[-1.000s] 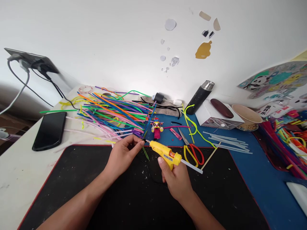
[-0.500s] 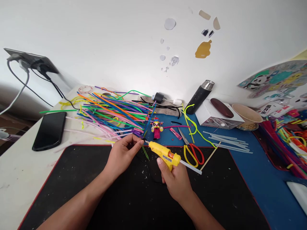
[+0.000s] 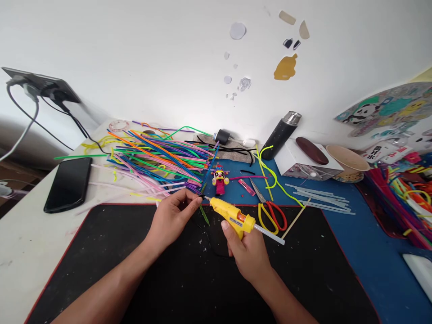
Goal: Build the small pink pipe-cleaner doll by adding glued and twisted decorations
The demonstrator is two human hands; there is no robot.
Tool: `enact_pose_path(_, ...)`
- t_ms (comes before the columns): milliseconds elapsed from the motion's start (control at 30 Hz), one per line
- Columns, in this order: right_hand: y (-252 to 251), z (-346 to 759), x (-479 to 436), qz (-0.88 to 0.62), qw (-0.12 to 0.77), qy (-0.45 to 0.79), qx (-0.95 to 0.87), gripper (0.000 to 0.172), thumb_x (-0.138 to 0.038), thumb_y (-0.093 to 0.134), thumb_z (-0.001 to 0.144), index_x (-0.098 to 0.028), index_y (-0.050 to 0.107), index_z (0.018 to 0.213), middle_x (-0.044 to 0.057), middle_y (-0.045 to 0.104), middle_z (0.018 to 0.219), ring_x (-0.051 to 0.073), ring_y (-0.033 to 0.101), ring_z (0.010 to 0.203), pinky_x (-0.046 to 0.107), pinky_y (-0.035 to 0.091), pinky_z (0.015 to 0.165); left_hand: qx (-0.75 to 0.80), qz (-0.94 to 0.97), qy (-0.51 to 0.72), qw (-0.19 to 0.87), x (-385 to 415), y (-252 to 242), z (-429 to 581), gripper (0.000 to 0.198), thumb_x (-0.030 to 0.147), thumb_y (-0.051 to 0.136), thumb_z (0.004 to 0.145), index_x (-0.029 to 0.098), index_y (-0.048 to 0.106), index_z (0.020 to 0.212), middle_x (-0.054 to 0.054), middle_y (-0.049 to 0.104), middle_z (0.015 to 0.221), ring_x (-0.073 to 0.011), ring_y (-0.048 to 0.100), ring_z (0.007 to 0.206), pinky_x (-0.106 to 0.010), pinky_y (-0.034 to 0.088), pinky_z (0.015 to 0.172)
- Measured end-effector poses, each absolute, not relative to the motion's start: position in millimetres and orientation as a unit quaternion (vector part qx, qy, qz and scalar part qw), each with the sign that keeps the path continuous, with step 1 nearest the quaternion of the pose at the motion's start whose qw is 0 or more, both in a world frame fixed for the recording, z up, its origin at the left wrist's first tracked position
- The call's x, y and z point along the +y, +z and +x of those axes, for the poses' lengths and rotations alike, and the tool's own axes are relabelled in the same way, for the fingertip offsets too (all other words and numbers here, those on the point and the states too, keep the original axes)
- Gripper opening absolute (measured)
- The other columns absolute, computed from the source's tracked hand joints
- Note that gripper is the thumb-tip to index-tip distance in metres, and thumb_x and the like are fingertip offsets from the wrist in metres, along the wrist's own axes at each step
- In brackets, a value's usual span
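Observation:
My right hand [image 3: 248, 252] is wrapped round the grip of a yellow hot glue gun [image 3: 227, 212], with a clear glue stick [image 3: 270, 235] poking out of its back. The gun's nozzle points left, at or very near a small black piece [image 3: 203, 197]. My left hand [image 3: 175, 216] pinches that piece between thumb and fingertips; it looks like a bit of black pipe cleaner, mostly hidden by the fingers. Just beyond the nozzle stands a small figure [image 3: 220, 182] with a magenta body and a colourful head.
Many coloured pipe cleaners [image 3: 162, 155] lie behind my left hand. Scissors [image 3: 266, 207], a wooden stick [image 3: 295, 218] and loose glue sticks [image 3: 320, 197] are at right. A black flask [image 3: 278, 139] and a box [image 3: 303, 162] stand behind. A phone [image 3: 68, 183] lies left on the table.
The glue gun's nozzle has drawn very slightly right of the black piece. My left hand keeps its pinch; the view has shifted a little.

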State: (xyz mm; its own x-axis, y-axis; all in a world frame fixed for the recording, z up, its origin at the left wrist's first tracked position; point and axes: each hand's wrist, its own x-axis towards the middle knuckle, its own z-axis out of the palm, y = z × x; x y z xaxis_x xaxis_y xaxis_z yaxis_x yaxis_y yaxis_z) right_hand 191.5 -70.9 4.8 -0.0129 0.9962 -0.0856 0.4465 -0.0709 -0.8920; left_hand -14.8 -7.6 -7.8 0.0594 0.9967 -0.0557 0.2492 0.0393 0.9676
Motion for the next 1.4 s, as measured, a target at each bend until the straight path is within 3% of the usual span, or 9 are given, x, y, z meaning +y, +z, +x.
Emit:
enact_pose_path(500, 6.7, 186.8, -68.9, -0.61, 0.33, 0.39, -0.606, 0.05, -0.053, 0.053, 0.102, -0.026, 0.048, 0.06, -0.002, 0.046, 0.043, 0.017, 0.05, 0.046, 0.029, 0.039, 0.05, 0.551, 0.572, 0.405, 0.453, -7.7, -6.5, -14.2, 0.033, 0.052, 0.068, 0.09, 0.021, 0.069, 0.079, 0.001, 0.064, 0.07, -0.0153, 0.053, 0.063, -0.026, 0.04, 0.058)
enact_pose_path(1400, 5.8, 189.0, -69.9, -0.619, 0.327, 0.374, -0.608, 0.044, -0.052, 0.053, 0.101, -0.024, 0.056, 0.067, -0.004, 0.046, 0.042, 0.017, 0.051, 0.044, 0.027, 0.04, 0.049, 0.565, 0.554, 0.403, 0.46, -7.5, -8.2, -17.3, 0.037, 0.056, 0.069, 0.089, 0.02, 0.068, 0.079, 0.001, 0.06, 0.07, -0.0157, 0.05, 0.065, -0.027, 0.039, 0.06)
